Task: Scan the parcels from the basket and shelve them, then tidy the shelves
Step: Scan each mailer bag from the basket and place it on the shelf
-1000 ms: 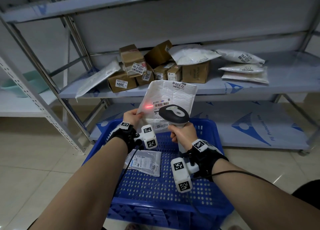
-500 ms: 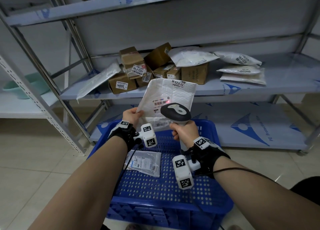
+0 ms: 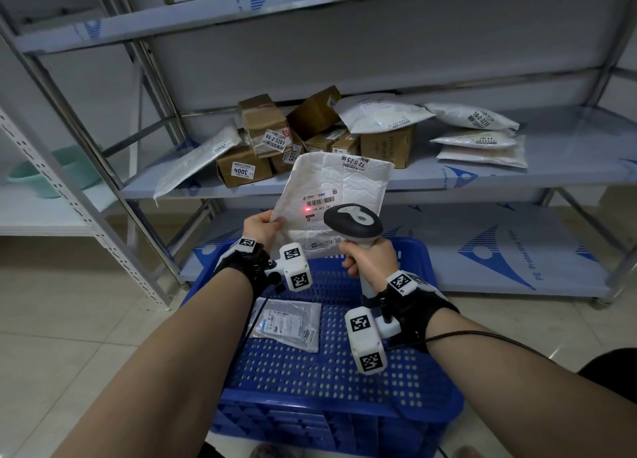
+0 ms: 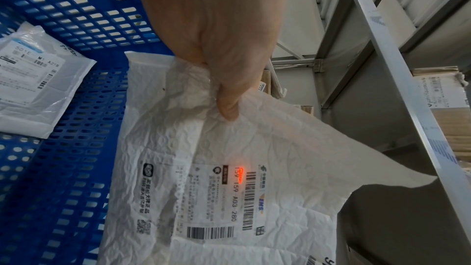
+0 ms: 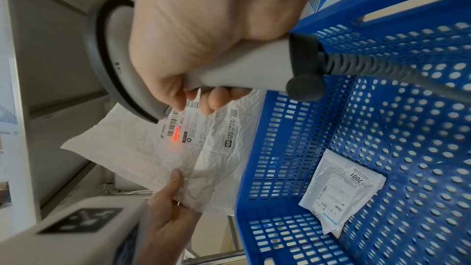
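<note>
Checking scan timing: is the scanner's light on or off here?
On. The scanner in the right hand throws a red spot beside the barcode on the mailer.

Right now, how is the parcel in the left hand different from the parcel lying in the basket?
The held parcel is a crinkled white mailer, upright in the left hand; the basket parcel is smaller, glossy and lies flat on the basket floor. The red scan light falls only on the held parcel. Both carry barcode labels.
</note>
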A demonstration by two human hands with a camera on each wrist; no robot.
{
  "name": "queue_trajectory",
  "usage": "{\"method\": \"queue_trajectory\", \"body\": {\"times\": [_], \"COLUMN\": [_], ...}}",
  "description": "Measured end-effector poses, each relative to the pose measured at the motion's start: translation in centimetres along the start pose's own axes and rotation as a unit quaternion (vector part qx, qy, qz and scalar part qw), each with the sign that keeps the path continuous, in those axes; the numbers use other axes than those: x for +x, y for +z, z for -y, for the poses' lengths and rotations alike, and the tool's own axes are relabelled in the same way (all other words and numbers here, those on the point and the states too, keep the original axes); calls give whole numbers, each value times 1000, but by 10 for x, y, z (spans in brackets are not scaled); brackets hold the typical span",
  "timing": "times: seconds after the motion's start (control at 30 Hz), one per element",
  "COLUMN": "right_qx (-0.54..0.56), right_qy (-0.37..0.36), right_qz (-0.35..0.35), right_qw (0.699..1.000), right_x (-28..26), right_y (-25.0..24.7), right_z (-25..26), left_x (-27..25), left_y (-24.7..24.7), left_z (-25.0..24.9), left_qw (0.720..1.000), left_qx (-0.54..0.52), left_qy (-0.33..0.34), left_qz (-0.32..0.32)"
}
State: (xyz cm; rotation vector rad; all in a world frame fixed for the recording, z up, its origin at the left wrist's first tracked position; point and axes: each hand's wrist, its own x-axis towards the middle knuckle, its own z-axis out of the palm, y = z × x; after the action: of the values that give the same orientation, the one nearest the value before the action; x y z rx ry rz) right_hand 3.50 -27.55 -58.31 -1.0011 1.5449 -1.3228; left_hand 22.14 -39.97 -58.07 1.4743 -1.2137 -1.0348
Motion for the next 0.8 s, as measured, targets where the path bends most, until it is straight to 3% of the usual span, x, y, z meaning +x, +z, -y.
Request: {"method": "queue_trajectory", "body": {"times": [0.8], "right_qx": [15], "right_qy": [20], "right_qz": [0], "right_qw": [1000], "right_x": [5], "right_y": [-5], "right_z": [-17], "left_x": [-4], "left_y": [2], "left_z": [-1], "left_qw": [999], "left_qx": [-36], "left_qy": [-25], "left_qz": [-18]}}
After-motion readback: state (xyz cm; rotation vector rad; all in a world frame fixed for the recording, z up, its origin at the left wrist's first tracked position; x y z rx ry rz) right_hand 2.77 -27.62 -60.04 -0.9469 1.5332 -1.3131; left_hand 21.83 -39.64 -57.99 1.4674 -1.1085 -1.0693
